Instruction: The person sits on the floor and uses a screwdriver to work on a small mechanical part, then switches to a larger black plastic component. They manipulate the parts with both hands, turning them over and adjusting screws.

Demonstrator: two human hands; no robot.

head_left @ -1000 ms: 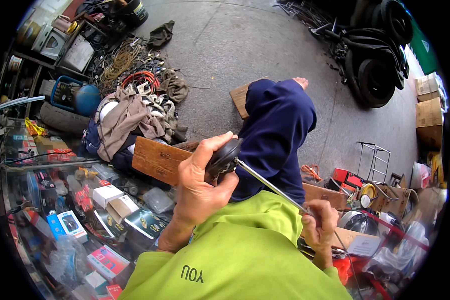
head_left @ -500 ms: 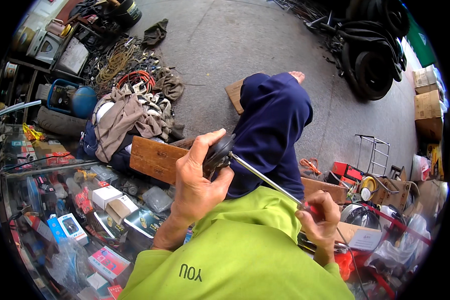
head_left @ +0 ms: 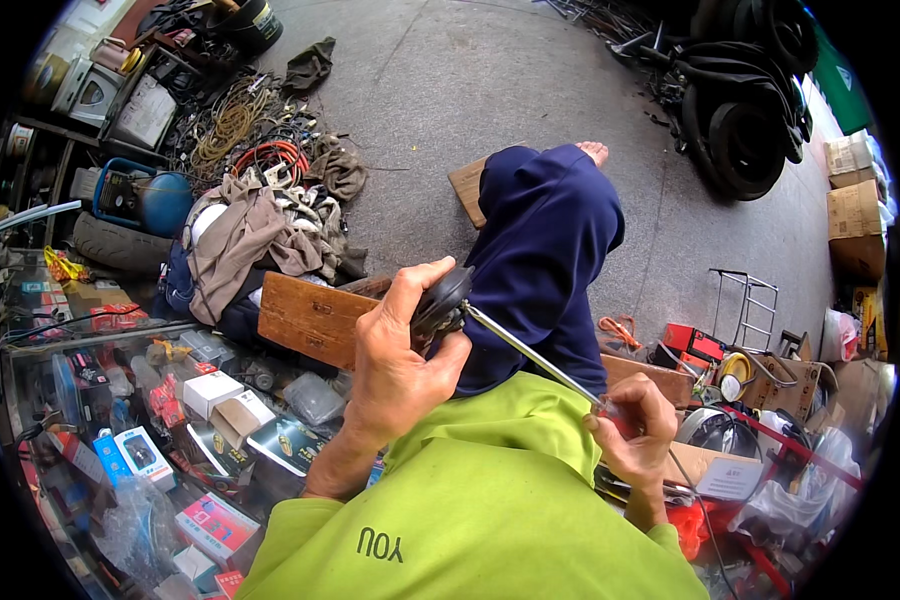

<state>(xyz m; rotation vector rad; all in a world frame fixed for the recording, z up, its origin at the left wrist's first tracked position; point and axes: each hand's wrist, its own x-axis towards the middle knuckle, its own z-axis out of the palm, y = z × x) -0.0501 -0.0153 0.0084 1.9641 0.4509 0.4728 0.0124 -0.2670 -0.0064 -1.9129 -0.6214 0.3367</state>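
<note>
My left hand (head_left: 402,345) is closed round a round black part (head_left: 442,303), holding it over my lap, thumb below and index finger along its upper side. It looks like a horn or a small housing, though its kind is not certain. My right hand (head_left: 635,425) grips the red handle of a long screwdriver (head_left: 535,357). The metal shaft slants up and left, and its tip touches the part's right side near a small metal fitting. My fingers hide most of the handle and the left side of the part.
Beside my left arm stands a glass-topped case (head_left: 300,470) full of small boxes. A wooden board (head_left: 310,318) sticks out behind my left hand. Rags (head_left: 260,235) and cables lie farther left, tyres (head_left: 745,150) far right. A metal rack (head_left: 745,305) and boxes stand at right.
My right hand and the screwdriver have shifted very slightly, with its tip still at the black part. The left hand keeps its hold, almost unmoved.
</note>
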